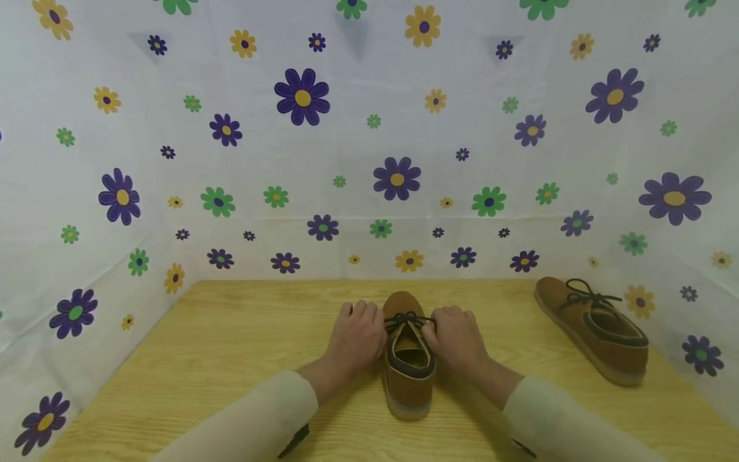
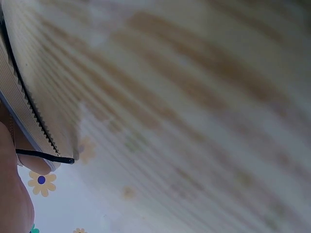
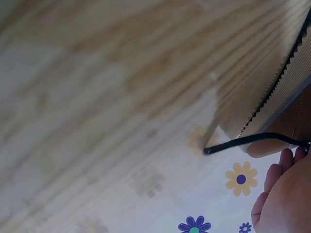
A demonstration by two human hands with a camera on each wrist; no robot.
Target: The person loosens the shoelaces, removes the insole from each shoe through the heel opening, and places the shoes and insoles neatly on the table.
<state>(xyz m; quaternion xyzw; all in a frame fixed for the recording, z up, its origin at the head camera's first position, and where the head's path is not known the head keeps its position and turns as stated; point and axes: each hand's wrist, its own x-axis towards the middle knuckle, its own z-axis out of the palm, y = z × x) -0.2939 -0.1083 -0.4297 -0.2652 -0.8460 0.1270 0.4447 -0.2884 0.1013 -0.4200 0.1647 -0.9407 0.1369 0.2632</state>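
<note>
A brown lace-up shoe (image 1: 408, 391) stands on the table, toe pointing away, between my two hands. Its dark shoelace (image 1: 407, 317) has a bow shape over the tongue. My left hand (image 1: 359, 337), fingers curled, grips the shoelace on the left side. On the other side, my right hand (image 1: 458, 337) pinches the shoelace between thumb and fingers. A lace end (image 2: 46, 155) sticks out past the shoe's sole edge in the left wrist view. Another lace end (image 3: 243, 141) juts out beside the curled fingers (image 3: 273, 177) in the right wrist view.
A matching brown shoe (image 1: 626, 359) with a tied dark lace stands at the right of the wooden table (image 1: 248, 359), angled toward the back left. White sheeting (image 1: 346, 147) with printed flowers rises behind the table and along both sides.
</note>
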